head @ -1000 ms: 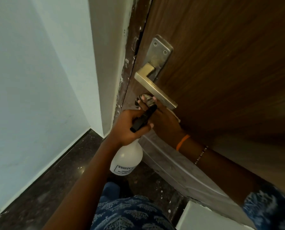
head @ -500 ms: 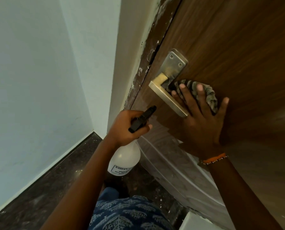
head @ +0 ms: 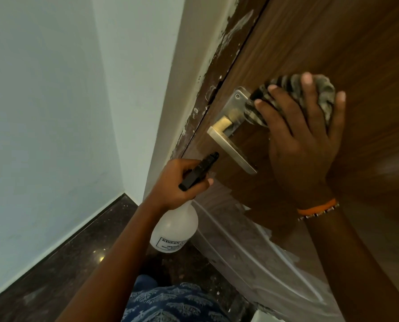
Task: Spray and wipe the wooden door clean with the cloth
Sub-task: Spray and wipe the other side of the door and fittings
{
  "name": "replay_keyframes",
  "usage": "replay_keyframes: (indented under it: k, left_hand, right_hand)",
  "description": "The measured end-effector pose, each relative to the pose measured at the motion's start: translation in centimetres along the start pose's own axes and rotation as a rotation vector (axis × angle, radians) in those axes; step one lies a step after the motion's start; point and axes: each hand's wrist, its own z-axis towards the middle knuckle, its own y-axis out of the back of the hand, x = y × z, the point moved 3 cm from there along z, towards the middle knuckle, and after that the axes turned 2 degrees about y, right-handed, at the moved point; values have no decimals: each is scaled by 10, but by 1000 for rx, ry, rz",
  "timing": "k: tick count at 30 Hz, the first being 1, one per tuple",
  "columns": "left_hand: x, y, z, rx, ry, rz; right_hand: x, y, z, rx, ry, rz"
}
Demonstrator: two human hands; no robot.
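Pale walls meet a dark speckled floor [head: 61, 263] at the left, and the wooden door [head: 333, 43] fills the right, its top cut off by the frame edge. The right hand [head: 303, 145] presses flat, fingers [head: 307, 89] spread straight over the striped cloth [head: 286, 87], which lies bunched against the door, overlapping the metal handle plate [head: 239, 105]; most of the cloth is hidden under the palm. Below those fingers juts the lever [head: 231, 147]. The left hand [head: 177, 182] grips the spray bottle [head: 174, 228] by its neck; its label is only partly readable.
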Motion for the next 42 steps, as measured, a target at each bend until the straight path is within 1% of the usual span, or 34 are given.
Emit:
replay_keyframes:
  k: [2, 4, 5, 7, 10, 13, 14, 16, 18, 19, 21, 22, 23, 24, 26, 28, 31, 33, 35, 36, 38, 39, 41, 42]
  left_hand:
    - [-1, -2, 2, -2, -7, -8]
    - [-1, -2, 2, -1, -10, -9]
    - [-1, -2, 1, -3, -8, -15]
    - [-2, 1, -1, -12, -5, -28]
    - [1, 9, -5, -46, 21, -35]
    - [4, 16, -8, -83, 48, -42]
    - [4, 18, -8, -92, 51, -44]
    - [3, 21, -10, -113, 47, -38]
    - [2, 24, -11, -128, 39, -15]
    - [1, 24, -12, -130, 37, -10]
    - [-1, 25, -14, -125, 34, -13]
    - [-3, 25, -14, -120, 27, -18]
    - [-4, 24, -14, -116, 16, -19]
    - [-5, 24, -14, -114, 5, -12]
    - [-6, 24, -14, -110, -4, 5]
    - [-6, 25, -15, -117, 1, 0]
    - [-8, 23, -17, -131, 10, -4]
    - [-11, 21, -17, -139, 9, 17]
    - [-14, 19, -17, -145, 15, 30]
    - [-16, 18, -17, -151, 24, 33]
    - [-21, 17, -18, -164, 36, 44]
    - [-24, 16, -20, -168, 35, 53]
    - [-30, 13, -24, -169, 25, 80]
    - [-33, 11, -25, -171, 20, 95]
  right_hand:
    - [6, -7, 22, -21, 13, 45]
    - [15, -13, 43, -47, 46, 39]
    - [19, -15, 50, -42, 75, 40]
    - [25, -19, 60, 20, 145, 48]
    - [34, -23, 68, 170, 284, 43]
    - [57, -36, 69, 406, 511, -56]
    - [64, -40, 69, 478, 562, -91]
    - [74, -51, 74, 620, 597, -62]
    - [80, -56, 73, 703, 646, -49]
    - [80, -55, 72, 705, 638, -79]
    - [69, -41, 80, 656, 544, -118]
    - [61, -37, 79, 693, 485, -88]
    - [51, -29, 81, 715, 425, -3]
    - [38, -22, 83, 706, 359, 35]
    - [17, -1, 89, 564, 226, 98]
    - [8, 10, 89, 442, 163, 90]
    - [20, 3, 85, 472, 226, 67]
    - [36, -6, 85, 573, 315, 71]
    - [55, -15, 81, 687, 447, -2]
    - [63, -20, 78, 702, 507, -21]
    - [72, -28, 75, 706, 594, -36]
    - [73, -32, 74, 709, 608, -34]
    - [66, -33, 74, 683, 575, -12]
    - [59, -30, 74, 640, 534, -5]
